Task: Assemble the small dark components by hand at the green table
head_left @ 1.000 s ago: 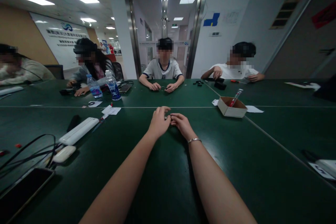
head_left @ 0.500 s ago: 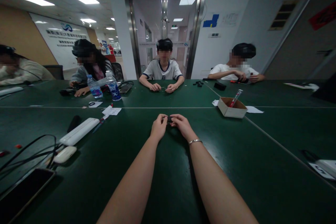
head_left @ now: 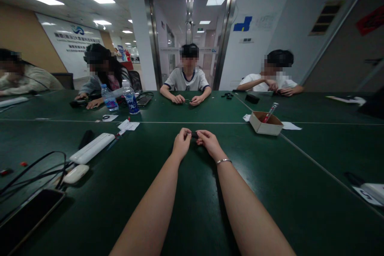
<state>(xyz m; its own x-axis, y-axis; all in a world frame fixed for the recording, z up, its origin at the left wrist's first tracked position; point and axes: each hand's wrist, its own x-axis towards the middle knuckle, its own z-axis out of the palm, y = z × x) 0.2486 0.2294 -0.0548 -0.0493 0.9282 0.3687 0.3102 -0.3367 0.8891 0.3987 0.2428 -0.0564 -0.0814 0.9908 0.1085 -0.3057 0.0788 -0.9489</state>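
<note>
A small dark piece [head_left: 194, 135] is held between my two hands, just above the green table [head_left: 198, 192]. Its exact kind is too small to make out, and fingers cover both its ends. My left hand [head_left: 181, 143] pinches its left end between thumb and fingers. On the other end, my right hand [head_left: 209, 143] is closed in a pinch, its wrist wearing a silver bracelet [head_left: 224, 161].
To the right stands an open box [head_left: 265, 128] with a red tube in it. On the left lie a white power strip [head_left: 92, 148], a white case [head_left: 76, 173], cables and a phone [head_left: 33, 216]. Two bottles [head_left: 131, 98] stand farther back. Several people sit around the table.
Both hands stay almost in place, still pinching the dark piece, which shows slightly more clearly. The view has shifted a little. At the far right, a co-worker's hands have moved slightly.
</note>
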